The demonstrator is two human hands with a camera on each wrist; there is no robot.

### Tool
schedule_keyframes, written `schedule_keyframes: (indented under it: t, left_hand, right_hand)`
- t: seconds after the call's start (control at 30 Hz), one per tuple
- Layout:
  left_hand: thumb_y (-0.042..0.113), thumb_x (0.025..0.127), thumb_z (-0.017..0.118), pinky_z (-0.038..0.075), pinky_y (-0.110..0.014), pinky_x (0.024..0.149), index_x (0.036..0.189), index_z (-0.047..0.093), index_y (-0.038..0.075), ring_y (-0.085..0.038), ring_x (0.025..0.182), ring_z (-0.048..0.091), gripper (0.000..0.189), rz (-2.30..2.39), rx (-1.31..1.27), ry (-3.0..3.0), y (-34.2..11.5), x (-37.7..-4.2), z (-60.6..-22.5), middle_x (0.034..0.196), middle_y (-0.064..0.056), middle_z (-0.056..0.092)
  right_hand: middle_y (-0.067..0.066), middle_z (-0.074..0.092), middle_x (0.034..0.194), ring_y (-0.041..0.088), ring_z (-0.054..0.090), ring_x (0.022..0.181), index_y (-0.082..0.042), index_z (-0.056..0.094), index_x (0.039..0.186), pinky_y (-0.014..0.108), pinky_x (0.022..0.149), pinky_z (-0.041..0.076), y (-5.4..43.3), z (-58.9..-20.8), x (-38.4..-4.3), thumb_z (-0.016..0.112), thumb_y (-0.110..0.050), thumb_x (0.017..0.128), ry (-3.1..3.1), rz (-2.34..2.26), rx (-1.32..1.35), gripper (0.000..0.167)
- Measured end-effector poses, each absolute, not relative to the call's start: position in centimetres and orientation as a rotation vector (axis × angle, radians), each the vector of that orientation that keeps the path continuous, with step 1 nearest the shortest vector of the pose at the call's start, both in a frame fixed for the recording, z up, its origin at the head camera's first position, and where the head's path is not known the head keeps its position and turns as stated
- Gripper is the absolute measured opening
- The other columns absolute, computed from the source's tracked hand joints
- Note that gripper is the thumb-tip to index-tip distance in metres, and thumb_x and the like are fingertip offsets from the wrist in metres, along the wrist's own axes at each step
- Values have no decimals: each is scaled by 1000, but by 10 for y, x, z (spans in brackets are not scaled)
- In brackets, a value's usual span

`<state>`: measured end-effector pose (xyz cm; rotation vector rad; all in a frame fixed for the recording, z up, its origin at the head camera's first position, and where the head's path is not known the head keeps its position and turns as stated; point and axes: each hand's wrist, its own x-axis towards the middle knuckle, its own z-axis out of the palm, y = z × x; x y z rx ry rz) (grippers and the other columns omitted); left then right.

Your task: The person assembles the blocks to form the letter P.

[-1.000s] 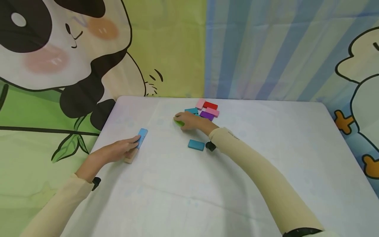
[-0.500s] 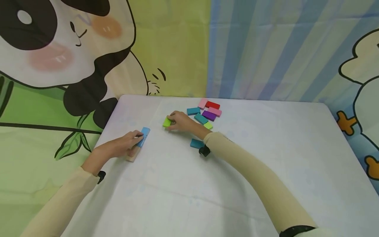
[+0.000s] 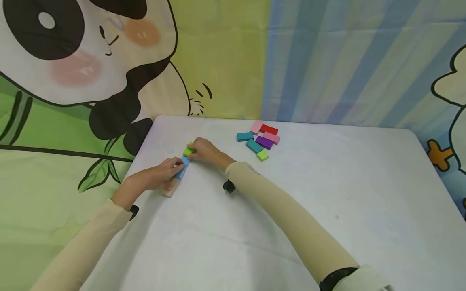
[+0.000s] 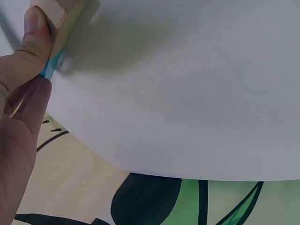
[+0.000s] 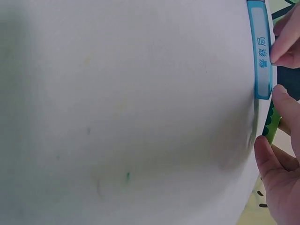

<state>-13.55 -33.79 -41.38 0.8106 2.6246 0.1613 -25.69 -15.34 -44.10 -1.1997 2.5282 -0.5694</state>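
Observation:
A blue block [image 5: 261, 51] with a white panel of printed characters lies end to end with a plain wooden block [image 3: 170, 190] at the left side of the table. My left hand [image 3: 158, 174] grips this row from the left, its fingers at the blue block and its thumb against the wooden one in the left wrist view [image 4: 55, 21]. A bright green block [image 3: 188, 151] is pinched between thumb and fingers of my right hand [image 3: 208, 152], right at the far end of the blue block. Dark green scallops show on its side in the right wrist view.
Toward the back of the white table [image 3: 327, 169] lies a loose group: teal blocks [image 3: 253, 146], a purple block [image 3: 264, 142], pink blocks [image 3: 271, 138], a red block [image 3: 269, 129] and a small green block [image 3: 263, 155]. A printed cloth [image 3: 218, 60] hangs behind the table.
My right hand has carried the green block left from the group to the blue block's far end. The left hand keeps its grip. A separate teal block is now hidden behind the right sleeve.

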Motion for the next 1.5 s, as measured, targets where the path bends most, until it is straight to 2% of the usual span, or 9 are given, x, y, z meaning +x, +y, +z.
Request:
schedule_keyframes:
  t: [0.2,0.3,0.47,0.67,0.9,1.13,1.27,1.4,1.5]
  left_hand:
    - [7,86,71,40,-50,108,147,29,-10,-34,133,33,76,148,779,2617,-335,-139,-416,146,-19,28]
    - [8,87,71,40,-50,108,148,28,-9,-33,134,32,76,145,755,2611,-336,-139,-415,147,-18,27]
    - [11,86,73,42,-49,106,148,29,-6,-34,133,34,78,111,733,2624,-339,-140,-414,146,-19,29]
    - [22,82,77,39,-52,109,153,12,-3,-38,140,25,99,63,589,2562,-333,-150,-409,156,-20,14]
    - [31,72,84,33,-56,113,155,7,0,-39,146,16,117,61,500,2500,-325,-165,-406,161,-19,5]
    - [25,76,83,32,-55,114,154,12,-3,-38,145,21,109,55,507,2498,-322,-171,-408,159,-19,9]
    - [22,75,84,32,-54,114,153,13,-4,-37,144,24,108,58,503,2506,-320,-176,-410,158,-19,12]
    - [26,68,88,36,-52,112,153,15,-3,-33,139,30,115,-14,508,2524,-317,-182,-411,154,-18,18]
    - [28,65,90,40,-51,109,153,19,-2,-32,135,34,116,-81,537,2545,-314,-184,-411,151,-18,23]
  right_hand:
    - [10,63,122,14,53,99,-5,51,138,25,87,46,-155,-448,-259,62,-33,95,2570,-539,-1204,53]
    - [12,62,127,18,56,112,-7,50,139,27,96,47,-155,-451,-262,60,-35,95,2579,-495,-1239,53]
    - [16,55,139,26,50,130,-10,49,141,33,111,41,-155,-451,-261,56,-35,97,2573,-432,-1290,51]
    - [15,50,145,27,47,135,-10,48,142,33,115,36,-153,-455,-259,55,-33,98,2598,-455,-1277,50]
    - [11,50,146,24,49,135,-8,50,141,33,115,36,-152,-460,-263,53,-27,100,2579,-516,-1279,46]
    - [7,56,141,18,54,126,-5,47,141,30,112,39,-147,-460,-265,50,-19,102,2535,-539,-1262,41]
    - [11,43,152,21,44,139,-5,42,145,31,117,33,-143,-455,-263,46,-16,103,2497,-499,-1256,44]
    - [9,25,162,24,33,146,-14,33,152,35,118,32,-131,-441,-259,46,-16,103,2494,-395,-1268,50]
    - [8,27,161,26,34,145,-18,36,151,38,116,36,-106,-427,-265,49,-19,102,2532,-308,-1284,51]
